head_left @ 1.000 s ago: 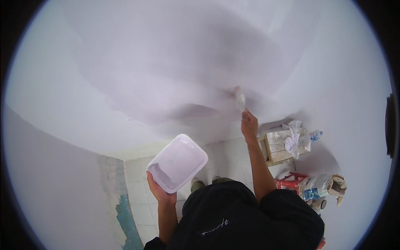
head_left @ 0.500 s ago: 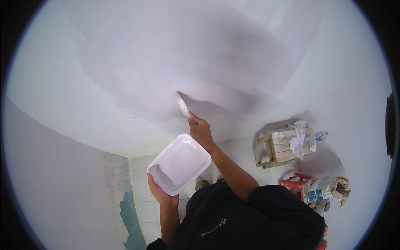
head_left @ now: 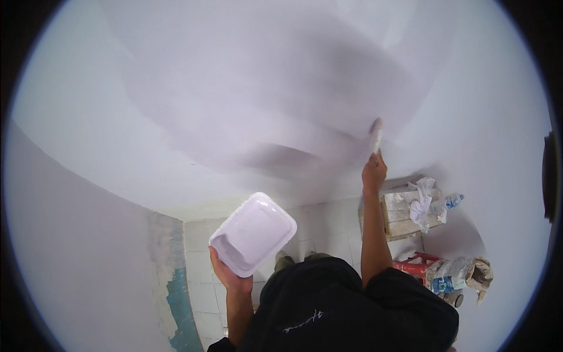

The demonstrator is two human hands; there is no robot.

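My left hand (head_left: 233, 277) grips the near-left edge of a white rectangular tub (head_left: 253, 234), which holds pale lilac paint. Farther out to the right, my right hand (head_left: 375, 171) is closed round the handle of a paintbrush (head_left: 377, 135). The brush head is up at the wall (head_left: 246, 105), at the right part of a broad lilac painted patch with white around it. Whether the bristles touch the surface I cannot tell.
A paint-spattered wooden stool (head_left: 404, 216) stands at the right, with a plastic bag (head_left: 422, 202) and a clear bottle (head_left: 453, 200) on it. Nearer is a red stool (head_left: 415, 265) bearing an open sack (head_left: 463, 276). The left wall has peeling teal paint (head_left: 182, 308). White tiles (head_left: 202, 264) cover the floor.
My right hand has swept the brush to the right across the wall, the arm swinging out from beside the tub. My left hand and the tub have hardly moved.
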